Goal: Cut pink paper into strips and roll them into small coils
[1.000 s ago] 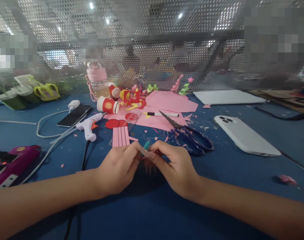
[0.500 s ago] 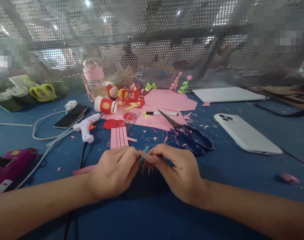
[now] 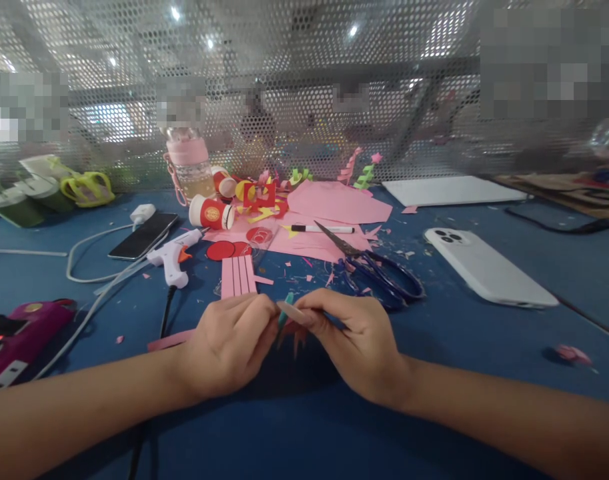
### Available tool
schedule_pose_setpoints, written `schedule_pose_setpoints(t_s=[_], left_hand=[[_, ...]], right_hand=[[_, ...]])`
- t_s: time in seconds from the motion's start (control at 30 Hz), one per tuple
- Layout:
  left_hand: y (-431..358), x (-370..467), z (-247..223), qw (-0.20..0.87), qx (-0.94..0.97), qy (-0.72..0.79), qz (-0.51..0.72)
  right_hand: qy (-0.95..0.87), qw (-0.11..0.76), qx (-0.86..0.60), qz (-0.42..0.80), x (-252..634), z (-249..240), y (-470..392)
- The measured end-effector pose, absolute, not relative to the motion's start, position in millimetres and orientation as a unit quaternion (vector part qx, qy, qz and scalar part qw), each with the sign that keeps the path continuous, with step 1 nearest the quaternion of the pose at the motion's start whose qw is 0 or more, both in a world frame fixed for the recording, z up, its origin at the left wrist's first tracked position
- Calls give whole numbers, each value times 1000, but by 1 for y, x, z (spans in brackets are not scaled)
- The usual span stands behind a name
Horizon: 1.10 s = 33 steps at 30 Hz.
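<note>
My left hand [image 3: 239,340] and my right hand [image 3: 359,340] meet near the middle of the blue table, with fingertips pinched close together. Between them a small teal piece [image 3: 285,311] sticks up at the left fingertips. Thin pinkish-red points [image 3: 297,337] hang below the fingers; the rest of that piece is hidden. Both hands are closed, and which fingers grip which piece cannot be made out. Just behind my left hand lies a pink card with dark slits [image 3: 238,275]. Blue-handled scissors [image 3: 384,273] rest open beyond my right hand.
A white glue gun [image 3: 173,257], a black phone [image 3: 143,235] and a purple power strip [image 3: 27,337] are at the left. Further back stand a bottle [image 3: 190,167] and a tipped red cup [image 3: 211,212], beside pink paper [image 3: 339,202] and a marker [image 3: 323,229]. At right lies a white phone [image 3: 489,267].
The teal piece has tilted and moved slightly left, and the reddish points below the fingers show more. My hands have hardly moved; the view has shifted slightly.
</note>
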<state>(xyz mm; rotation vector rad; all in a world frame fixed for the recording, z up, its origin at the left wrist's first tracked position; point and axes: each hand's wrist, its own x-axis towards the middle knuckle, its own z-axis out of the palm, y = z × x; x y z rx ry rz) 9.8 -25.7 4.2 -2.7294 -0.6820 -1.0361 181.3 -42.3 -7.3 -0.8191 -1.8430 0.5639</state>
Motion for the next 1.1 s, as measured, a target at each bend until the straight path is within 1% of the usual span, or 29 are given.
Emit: schedule_pose_setpoints(t_s=[0.13,0.37,0.5,0.63,0.73,0.83,1.0,1.1], left_hand=[[-26,10,4,64,-911,-232,-336],[-25,11,5,45,-910,-253,-324],[-22,12,6,26,-905,-314,-286],[-21,14,5,30,-892,-364,-264],[-21,14,5,-6,-888,-388,-248],[-21,15,5,-37,-884,-401,-237],[-20,15,5,-65,-878,-413,-232],[-20,15,4,-53,-879,-411,-236]], right_hand=[[-754,506,-335,252,182,-8,-41],[-718,513,-340,324,181,-8,-37],[-673,503,-367,400,178,-10,-31],[-613,496,-355,502,174,-11,-27],[-581,490,-345,550,173,-10,-25],[-578,476,-341,568,173,-10,-25],[-584,472,-349,561,174,-13,-23],[-571,469,-345,579,173,-13,-22]])
